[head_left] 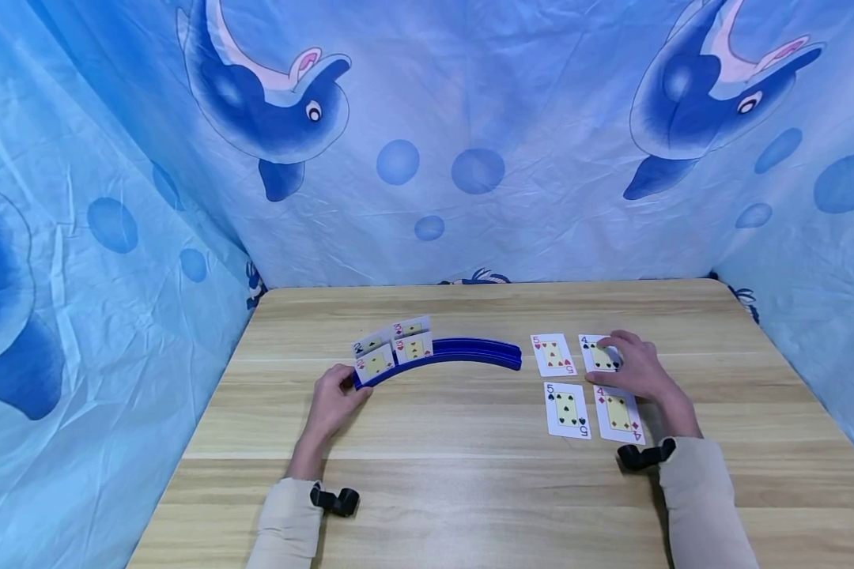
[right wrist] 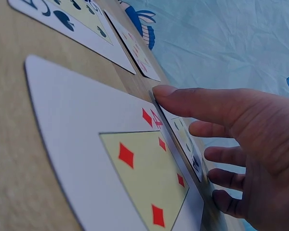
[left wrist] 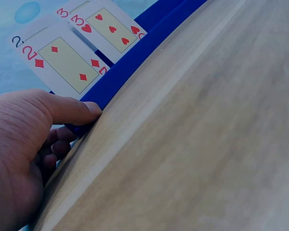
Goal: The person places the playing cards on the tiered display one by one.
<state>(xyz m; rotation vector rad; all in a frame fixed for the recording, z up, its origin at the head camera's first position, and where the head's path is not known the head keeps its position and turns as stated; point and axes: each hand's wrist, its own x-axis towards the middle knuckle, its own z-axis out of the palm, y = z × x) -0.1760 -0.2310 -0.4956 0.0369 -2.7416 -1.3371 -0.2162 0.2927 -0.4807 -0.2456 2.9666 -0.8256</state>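
My left hand (head_left: 333,401) grips the left end of a curved blue card holder (head_left: 470,348), thumb along its near side. Standing in the holder's left part are a two of diamonds (left wrist: 62,62) and a three of hearts (left wrist: 111,29), with a black two (head_left: 368,344) and a red three (head_left: 413,326) partly hidden behind them. Over the four of spades (head_left: 598,357) my right hand (head_left: 636,367) spreads its thumb and fingers, thumb tip at the near edge and index finger over the card's face. The four of diamonds (right wrist: 135,159) lies just nearer me.
Left of the fours, a five of hearts (head_left: 553,355) and a five of spades (head_left: 567,410) lie face up on the wooden table (head_left: 462,482). Blue dolphin-print cloth (head_left: 462,229) hangs behind the table and along both sides.
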